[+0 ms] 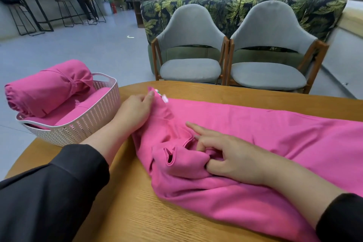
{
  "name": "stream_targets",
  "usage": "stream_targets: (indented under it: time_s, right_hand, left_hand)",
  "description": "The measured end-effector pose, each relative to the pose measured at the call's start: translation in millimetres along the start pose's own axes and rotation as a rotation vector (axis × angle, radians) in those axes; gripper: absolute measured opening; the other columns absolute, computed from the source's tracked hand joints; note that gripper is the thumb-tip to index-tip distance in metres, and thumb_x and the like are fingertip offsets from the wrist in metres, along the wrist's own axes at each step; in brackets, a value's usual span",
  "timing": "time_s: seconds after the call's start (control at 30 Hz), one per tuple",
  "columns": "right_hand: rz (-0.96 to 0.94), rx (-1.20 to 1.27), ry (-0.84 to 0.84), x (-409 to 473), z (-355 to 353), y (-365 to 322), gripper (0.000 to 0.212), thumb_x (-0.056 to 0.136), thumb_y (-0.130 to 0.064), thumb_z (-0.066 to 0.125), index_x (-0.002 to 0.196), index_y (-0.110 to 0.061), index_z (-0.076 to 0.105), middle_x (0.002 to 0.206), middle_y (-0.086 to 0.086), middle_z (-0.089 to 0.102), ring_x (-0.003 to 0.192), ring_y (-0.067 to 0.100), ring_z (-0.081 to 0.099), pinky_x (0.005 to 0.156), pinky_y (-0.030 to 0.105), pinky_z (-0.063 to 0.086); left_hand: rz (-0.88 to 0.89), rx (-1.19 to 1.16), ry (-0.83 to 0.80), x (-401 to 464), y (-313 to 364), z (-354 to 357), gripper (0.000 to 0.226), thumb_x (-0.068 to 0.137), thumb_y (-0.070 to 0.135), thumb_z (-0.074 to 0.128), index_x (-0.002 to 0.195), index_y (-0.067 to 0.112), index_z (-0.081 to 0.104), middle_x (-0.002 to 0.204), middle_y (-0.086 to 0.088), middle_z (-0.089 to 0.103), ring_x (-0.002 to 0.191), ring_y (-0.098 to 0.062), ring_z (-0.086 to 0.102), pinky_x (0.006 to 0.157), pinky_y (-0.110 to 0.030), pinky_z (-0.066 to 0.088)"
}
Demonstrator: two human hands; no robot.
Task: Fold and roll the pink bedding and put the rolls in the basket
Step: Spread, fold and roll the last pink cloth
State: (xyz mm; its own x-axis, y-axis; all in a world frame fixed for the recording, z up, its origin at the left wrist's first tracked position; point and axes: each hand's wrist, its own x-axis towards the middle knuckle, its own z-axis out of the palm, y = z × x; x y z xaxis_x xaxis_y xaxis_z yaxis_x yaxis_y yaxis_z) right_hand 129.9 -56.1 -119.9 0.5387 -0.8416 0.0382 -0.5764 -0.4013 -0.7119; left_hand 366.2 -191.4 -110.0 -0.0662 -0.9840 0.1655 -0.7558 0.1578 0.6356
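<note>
A long folded strip of pink bedding (265, 137) lies across the wooden table (133, 212), running off to the right. Its left end is bunched and loosely turned over. My left hand (135, 110) pinches the far corner of that end, near a small white label. My right hand (225, 155) rests on the bunched fabric, index finger stretched out flat, the other fingers curled into a fold. A white perforated basket (88, 124) stands at the table's left edge. It holds a large pink roll (49, 88) lying on top of other pink rolls.
Two grey chairs (196, 51) with wooden legs stand just beyond the table's far edge, a leaf-patterned sofa behind them. A person sits behind the sofa; another stands at a high counter with stools at far left. Open grey floor lies to the left.
</note>
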Motion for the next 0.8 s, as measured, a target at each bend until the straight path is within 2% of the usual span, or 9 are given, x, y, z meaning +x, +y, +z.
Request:
stream_targets:
  time_s: [0.13, 0.2, 0.27, 0.37, 0.53, 0.6, 0.67, 0.73, 0.8]
  right_hand:
    - [0.01, 0.037, -0.004, -1.4, 0.0, -2.1, 0.021, 0.083, 0.0, 0.061, 0.082, -0.02, 0.053, 0.158, -0.006, 0.035, 0.144, -0.015, 0.01, 0.112, 0.017, 0.03]
    - [0.019, 0.058, 0.013, -0.5, 0.7, -1.1, 0.023, 0.084, 0.001, 0.06, 0.081, -0.021, 0.053, 0.145, -0.003, 0.054, 0.145, -0.014, 0.009, 0.111, 0.019, 0.032]
    - [0.042, 0.064, 0.025, 0.0, 1.3, -0.1, 0.019, 0.084, 0.001, 0.06, 0.084, -0.017, 0.054, 0.145, 0.0, 0.055, 0.143, -0.016, 0.01, 0.111, 0.018, 0.033]
    - [0.024, 0.02, -0.011, 2.3, 0.7, -1.9, 0.014, 0.083, 0.0, 0.059, 0.086, -0.013, 0.054, 0.154, 0.001, 0.044, 0.142, -0.017, 0.014, 0.11, 0.02, 0.035]
    - [-0.007, -0.047, -0.075, 5.0, 1.8, -8.0, 0.015, 0.083, -0.01, 0.059, 0.082, -0.023, 0.051, 0.161, -0.01, 0.032, 0.145, -0.011, 0.019, 0.108, 0.032, 0.039]
    - [-0.001, -0.075, -0.043, 4.0, 2.5, -6.5, 0.013, 0.084, -0.011, 0.059, 0.082, -0.021, 0.05, 0.164, -0.014, 0.022, 0.145, -0.008, 0.023, 0.105, 0.034, 0.041]
    - [0.031, -0.059, -0.001, 3.8, 4.2, -1.5, 0.009, 0.086, -0.005, 0.059, 0.086, -0.011, 0.051, 0.162, -0.006, 0.026, 0.142, -0.018, 0.013, 0.106, 0.021, 0.037]
    - [0.072, -0.038, 0.002, 4.8, 6.4, 2.7, 0.01, 0.085, -0.002, 0.058, 0.094, -0.004, 0.057, 0.159, -0.001, 0.033, 0.135, -0.026, 0.01, 0.104, 0.004, 0.029]
    - [0.085, -0.066, -0.017, 7.1, 9.9, 6.1, 0.022, 0.085, -0.005, 0.058, 0.106, -0.004, 0.062, 0.158, -0.008, 0.035, 0.134, -0.027, 0.015, 0.108, 0.006, 0.027]
  left_hand:
    - [0.007, 0.154, -0.136, -2.6, -4.4, -7.0, 0.078, 0.097, 0.071, 0.023, 0.072, 0.007, 0.06, 0.079, -0.015, 0.065, 0.084, -0.032, 0.064, 0.079, -0.038, 0.047]
    - [0.08, 0.175, -0.117, -5.6, -6.9, -8.3, 0.085, 0.085, 0.086, 0.023, 0.102, 0.017, 0.07, 0.103, -0.011, 0.072, 0.102, -0.03, 0.066, 0.088, -0.036, 0.048]
    - [0.157, 0.148, -0.115, -11.9, -1.3, -7.8, 0.084, 0.081, 0.086, 0.038, 0.141, 0.029, 0.055, 0.129, -0.004, 0.067, 0.116, -0.024, 0.063, 0.092, -0.033, 0.045]
    - [0.21, 0.173, -0.283, -19.4, 7.2, -7.2, 0.086, 0.08, 0.071, 0.06, 0.154, 0.041, 0.029, 0.106, -0.003, 0.07, 0.099, -0.019, 0.064, 0.077, -0.027, 0.043]
    - [0.325, 0.452, -0.432, -26.2, -5.7, -6.4, 0.037, 0.094, 0.034, 0.06, 0.128, 0.047, 0.059, 0.117, 0.01, 0.069, 0.108, -0.017, 0.062, 0.093, -0.031, 0.048]
    - [0.287, 0.518, -0.209, -26.2, -13.4, -7.7, 0.023, 0.091, 0.025, 0.053, 0.106, 0.031, 0.069, 0.105, -0.001, 0.072, 0.1, -0.028, 0.064, 0.084, -0.036, 0.051]
    - [0.138, 0.522, 0.02, -28.0, -17.0, -12.1, 0.021, 0.088, 0.027, 0.049, 0.094, 0.022, 0.069, 0.101, -0.01, 0.07, 0.096, -0.035, 0.064, 0.076, -0.037, 0.05]
    - [-0.003, 0.617, 0.064, -31.4, -16.1, -15.6, 0.027, 0.089, 0.03, 0.046, 0.092, 0.018, 0.07, 0.106, -0.01, 0.064, 0.099, -0.036, 0.061, 0.077, -0.038, 0.044]
    - [0.02, 0.686, 0.123, -33.4, -14.8, -17.9, 0.035, 0.089, 0.036, 0.043, 0.094, 0.016, 0.071, 0.108, -0.009, 0.062, 0.102, -0.036, 0.059, 0.081, -0.041, 0.043]
